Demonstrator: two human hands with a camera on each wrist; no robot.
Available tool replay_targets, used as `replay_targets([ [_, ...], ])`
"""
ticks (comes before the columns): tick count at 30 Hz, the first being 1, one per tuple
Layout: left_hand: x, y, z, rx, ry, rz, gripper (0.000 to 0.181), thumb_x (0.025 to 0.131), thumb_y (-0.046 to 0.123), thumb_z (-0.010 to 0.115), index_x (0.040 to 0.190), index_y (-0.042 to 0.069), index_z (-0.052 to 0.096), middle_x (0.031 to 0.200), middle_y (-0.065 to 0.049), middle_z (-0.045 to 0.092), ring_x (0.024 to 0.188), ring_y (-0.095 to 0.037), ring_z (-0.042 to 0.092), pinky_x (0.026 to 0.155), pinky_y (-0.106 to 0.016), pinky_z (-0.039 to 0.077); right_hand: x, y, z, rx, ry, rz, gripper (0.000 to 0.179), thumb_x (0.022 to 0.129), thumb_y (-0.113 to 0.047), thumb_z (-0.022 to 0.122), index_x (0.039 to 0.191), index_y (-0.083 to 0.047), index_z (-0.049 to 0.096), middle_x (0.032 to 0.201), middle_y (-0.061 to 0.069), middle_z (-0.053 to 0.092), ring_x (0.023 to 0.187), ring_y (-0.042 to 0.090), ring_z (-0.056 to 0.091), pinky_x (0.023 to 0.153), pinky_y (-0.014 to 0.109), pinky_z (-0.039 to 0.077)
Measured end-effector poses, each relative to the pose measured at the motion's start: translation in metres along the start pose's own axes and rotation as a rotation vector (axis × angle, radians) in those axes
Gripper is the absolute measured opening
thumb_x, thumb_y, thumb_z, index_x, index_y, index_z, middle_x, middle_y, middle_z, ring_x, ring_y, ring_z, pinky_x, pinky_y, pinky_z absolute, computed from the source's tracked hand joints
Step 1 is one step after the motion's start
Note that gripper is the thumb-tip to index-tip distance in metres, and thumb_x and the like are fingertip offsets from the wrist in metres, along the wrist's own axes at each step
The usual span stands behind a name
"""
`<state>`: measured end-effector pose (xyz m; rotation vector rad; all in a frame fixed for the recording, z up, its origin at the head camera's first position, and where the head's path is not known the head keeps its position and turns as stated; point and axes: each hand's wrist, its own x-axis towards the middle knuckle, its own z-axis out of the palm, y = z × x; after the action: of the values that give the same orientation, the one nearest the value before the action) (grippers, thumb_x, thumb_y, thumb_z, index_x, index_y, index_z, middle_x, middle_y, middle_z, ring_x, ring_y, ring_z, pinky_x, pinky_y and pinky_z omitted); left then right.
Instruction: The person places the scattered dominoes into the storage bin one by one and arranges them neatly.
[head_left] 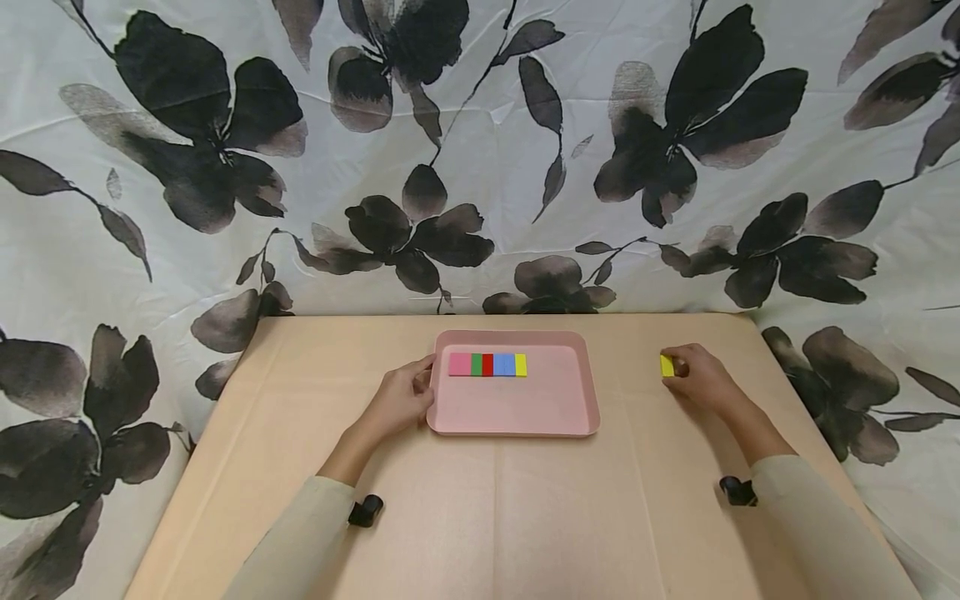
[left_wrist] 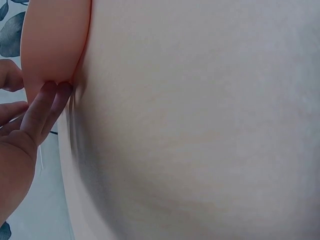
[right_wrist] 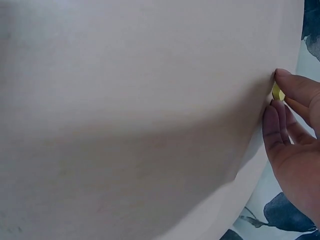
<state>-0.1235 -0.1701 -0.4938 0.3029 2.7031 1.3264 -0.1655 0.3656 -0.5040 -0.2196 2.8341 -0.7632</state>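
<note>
A pink rectangular tray (head_left: 517,410) lies on the table, with a row of coloured blocks (head_left: 487,365) on it: pink, green, red, blue and yellow from left to right, side by side. My left hand (head_left: 401,394) grips the tray's left edge. In the left wrist view, fingertips (left_wrist: 61,86) press against the side of the tray (left_wrist: 56,40), and the thumb is on the other side. Well right of the tray, my right hand (head_left: 699,377) pinches a small yellow block (head_left: 667,366) between thumb and fingers. The right wrist view shows only part of this yellow block (right_wrist: 278,92).
The table (head_left: 555,517) has a light tan cover, and its far edge runs just behind the tray. A white cloth with dark flowers (head_left: 420,242) hangs behind and beside it. Black wrist cameras (head_left: 366,511) sit near both sleeves.
</note>
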Motion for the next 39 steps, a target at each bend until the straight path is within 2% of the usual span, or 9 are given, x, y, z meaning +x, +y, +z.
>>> replay_targets([
  [6, 0.0, -0.001, 0.0, 0.006, 0.007, -0.006, 0.065, 0.087, 0.003, 0.063, 0.151, 0.003, 0.051, 0.102, -0.012, 0.072, 0.078, -0.016, 0.062, 0.058, -0.025, 0.05, 0.001, 0.001, 0.0, -0.012, 0.008, -0.021, 0.05, 0.09, -0.006, 0.076, 0.132, 0.013, 0.059, 0.125, 0.035, 0.052, 0.1, 0.043, 0.063, 0.086, 0.053, 0.055],
  [15, 0.001, 0.0, 0.002, -0.001, 0.012, 0.008, 0.065, 0.087, 0.002, 0.062, 0.15, 0.0, 0.051, 0.122, -0.018, 0.069, 0.079, -0.016, 0.061, 0.058, -0.025, 0.05, -0.001, -0.002, -0.001, -0.014, 0.008, -0.019, 0.049, 0.09, -0.007, 0.076, 0.131, 0.013, 0.06, 0.119, 0.032, 0.053, 0.097, 0.04, 0.062, 0.083, 0.048, 0.055],
  [20, 0.0, 0.0, 0.002, 0.001, 0.016, 0.004, 0.065, 0.086, 0.002, 0.062, 0.15, 0.001, 0.052, 0.11, -0.016, 0.071, 0.077, -0.016, 0.061, 0.058, -0.025, 0.05, -0.003, -0.006, -0.002, 0.004, 0.005, -0.015, 0.049, 0.09, -0.009, 0.076, 0.131, 0.013, 0.06, 0.121, 0.034, 0.053, 0.102, 0.043, 0.065, 0.084, 0.049, 0.057],
  [23, 0.0, -0.001, 0.002, 0.006, 0.018, 0.001, 0.065, 0.086, 0.003, 0.062, 0.15, 0.002, 0.051, 0.106, -0.015, 0.071, 0.077, -0.016, 0.06, 0.058, -0.025, 0.05, -0.004, -0.012, -0.002, 0.009, 0.014, -0.015, 0.05, 0.089, -0.01, 0.077, 0.131, 0.012, 0.06, 0.122, 0.034, 0.053, 0.103, 0.044, 0.065, 0.085, 0.049, 0.058],
  [31, 0.0, -0.001, 0.002, 0.015, 0.017, -0.009, 0.065, 0.087, 0.003, 0.063, 0.151, 0.003, 0.051, 0.11, -0.015, 0.07, 0.078, -0.017, 0.06, 0.059, -0.025, 0.05, -0.001, -0.035, 0.003, 0.032, 0.029, -0.008, 0.053, 0.087, -0.013, 0.081, 0.132, 0.008, 0.061, 0.124, 0.03, 0.053, 0.105, 0.042, 0.065, 0.09, 0.052, 0.058],
  [36, 0.0, 0.0, 0.002, 0.016, 0.008, 0.003, 0.065, 0.087, 0.004, 0.062, 0.151, 0.002, 0.051, 0.12, -0.017, 0.069, 0.08, -0.017, 0.061, 0.06, -0.025, 0.051, 0.004, -0.05, 0.007, 0.048, 0.039, -0.033, 0.054, 0.085, -0.012, 0.083, 0.13, 0.008, 0.063, 0.122, 0.028, 0.054, 0.1, 0.037, 0.065, 0.087, 0.047, 0.058],
  [39, 0.0, -0.001, 0.001, 0.021, 0.008, -0.007, 0.065, 0.088, 0.004, 0.063, 0.151, 0.003, 0.051, 0.116, -0.016, 0.07, 0.079, -0.017, 0.061, 0.06, -0.025, 0.05, 0.008, -0.06, 0.009, 0.062, 0.045, -0.063, 0.053, 0.083, -0.01, 0.084, 0.128, 0.008, 0.064, 0.121, 0.026, 0.055, 0.095, 0.032, 0.065, 0.085, 0.043, 0.057],
])
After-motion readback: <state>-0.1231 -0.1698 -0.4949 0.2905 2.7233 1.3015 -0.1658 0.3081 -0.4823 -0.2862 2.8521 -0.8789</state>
